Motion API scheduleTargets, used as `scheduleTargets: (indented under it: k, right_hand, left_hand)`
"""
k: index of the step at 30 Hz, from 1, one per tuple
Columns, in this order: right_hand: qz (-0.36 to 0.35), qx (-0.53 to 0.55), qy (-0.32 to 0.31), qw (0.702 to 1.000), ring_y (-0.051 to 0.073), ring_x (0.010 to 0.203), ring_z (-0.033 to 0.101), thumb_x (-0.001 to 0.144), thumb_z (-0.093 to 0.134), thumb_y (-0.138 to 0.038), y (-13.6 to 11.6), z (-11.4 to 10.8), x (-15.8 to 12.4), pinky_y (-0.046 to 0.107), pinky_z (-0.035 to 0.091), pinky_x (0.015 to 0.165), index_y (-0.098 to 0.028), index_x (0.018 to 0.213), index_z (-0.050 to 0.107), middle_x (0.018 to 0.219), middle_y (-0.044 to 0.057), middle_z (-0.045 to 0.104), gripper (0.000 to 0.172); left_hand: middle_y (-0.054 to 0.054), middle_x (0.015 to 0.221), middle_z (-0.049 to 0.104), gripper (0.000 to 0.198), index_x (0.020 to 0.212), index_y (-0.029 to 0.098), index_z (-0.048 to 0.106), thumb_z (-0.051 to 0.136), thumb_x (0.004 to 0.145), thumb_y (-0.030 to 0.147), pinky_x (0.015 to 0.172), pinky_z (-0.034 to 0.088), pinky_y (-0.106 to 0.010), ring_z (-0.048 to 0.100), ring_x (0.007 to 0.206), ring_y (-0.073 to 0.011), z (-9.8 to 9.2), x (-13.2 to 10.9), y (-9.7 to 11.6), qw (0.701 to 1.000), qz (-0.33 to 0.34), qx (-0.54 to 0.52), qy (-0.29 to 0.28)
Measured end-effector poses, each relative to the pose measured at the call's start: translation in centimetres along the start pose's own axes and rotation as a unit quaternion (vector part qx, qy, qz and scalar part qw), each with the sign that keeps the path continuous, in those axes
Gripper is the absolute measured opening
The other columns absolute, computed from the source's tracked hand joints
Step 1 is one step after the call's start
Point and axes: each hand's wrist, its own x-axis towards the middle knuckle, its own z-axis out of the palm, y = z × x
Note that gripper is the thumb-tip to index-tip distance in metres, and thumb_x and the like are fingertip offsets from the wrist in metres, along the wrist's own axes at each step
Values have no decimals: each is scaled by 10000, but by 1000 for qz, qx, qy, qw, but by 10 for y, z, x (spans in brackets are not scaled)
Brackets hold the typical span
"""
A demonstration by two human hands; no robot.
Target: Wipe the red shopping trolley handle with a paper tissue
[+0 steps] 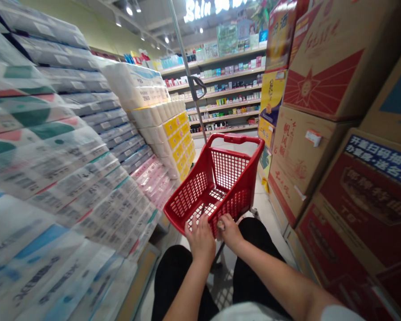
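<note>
Head view: looks forward and down a narrow shop aisle, with both of the person's arms coming in from the bottom edge.
Red basket (191,191): an open-mesh plastic basket in the lower middle of the frame. It is tilted, so its open top faces the camera, and pale floor shows through the mesh of its bottom.
Left hand (200,238): lower centre, palm down on the near rim of the red basket, its fingers curled over the edge and gripping it.
Right hand (229,232): just beside the left hand and to its right, clenched around the same near rim. I cannot tell whether it also holds anything small.
Grey pole (183,53): rises from behind the basket to the top centre, with a dark looped grip (198,87) partway up.
Black trousers (177,276): the person's legs, bottom centre, under the forearms and just below the basket.
Tissue packs (63,169): wrapped bundles stacked high along the whole left side, blurred near the camera.
Yellow packs (178,133): at the far end of that stack, left of the basket.
Cardboard boxes (324,76): brown and red cartons piled down the right side, close beside the basket.
Shelves (227,93): upper centre, across the aisle's far end, lined with small goods.
Floor (267,209): pale strip between basket and boxes.
</note>
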Motion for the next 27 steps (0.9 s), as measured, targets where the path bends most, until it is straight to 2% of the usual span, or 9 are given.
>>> scheduleTargets:
  k: [2,5,11,16,19,21,25,27]
  right_hand:
    - [7,17,10,1000,166,788,583,775,512,-124,0,-2,3,286,503,725,-209,913,574,900,38,559,174]
    - [-18,51,24,998,166,832,578,806,542,-198,-2,-4,8,286,497,760,-206,1025,537,952,43,565,220]
    - [28,2,-22,999,161,738,563,757,495,-112,1,5,9,279,483,682,-212,811,562,841,23,538,131]
    - [-7,35,-23,999,167,836,570,753,522,-118,2,12,10,280,481,760,-210,902,582,924,33,551,186]
    - [42,12,-35,998,159,750,561,734,512,-101,5,14,10,267,476,687,-204,836,592,873,32,550,165]
    - [56,14,-22,998,162,743,563,763,495,-120,6,12,11,272,475,690,-198,832,594,853,36,552,143]
    - [-7,56,19,998,187,911,565,816,494,-189,1,5,16,305,468,832,-206,953,589,965,61,569,168]
    - [9,50,4,999,186,875,567,786,505,-169,-1,2,17,303,476,799,-215,897,594,929,50,573,149]
  left_hand:
    - [-80,1288,599,414,1232,184,564,396,864,93,1116,167,-589,370,1332,-312,0,0,-4,1000,0,6,-3]
    - [-74,1277,608,388,1206,198,577,409,867,110,1114,159,-590,394,1313,-307,0,1,-9,1000,-5,7,1]
    - [-63,1218,645,354,1167,218,590,426,868,124,1101,193,-555,457,1257,-285,-1,4,-21,1000,-5,5,15]
    - [-63,1204,653,350,1150,223,596,421,865,123,1099,189,-545,479,1235,-278,1,5,-32,1000,3,9,15]
    - [-70,1188,659,345,1149,209,595,422,863,123,1086,213,-530,503,1209,-271,3,5,-37,1000,5,11,12]
    - [-72,1174,665,343,1148,191,596,418,863,118,1081,228,-510,517,1193,-262,4,4,-39,1000,7,12,13]
    - [-75,1165,666,339,1153,170,596,429,861,129,1077,236,-493,530,1170,-254,5,3,-40,1000,9,12,13]
    - [-77,1157,668,334,1149,170,601,430,863,136,1076,234,-495,535,1160,-253,6,3,-40,1000,5,12,14]
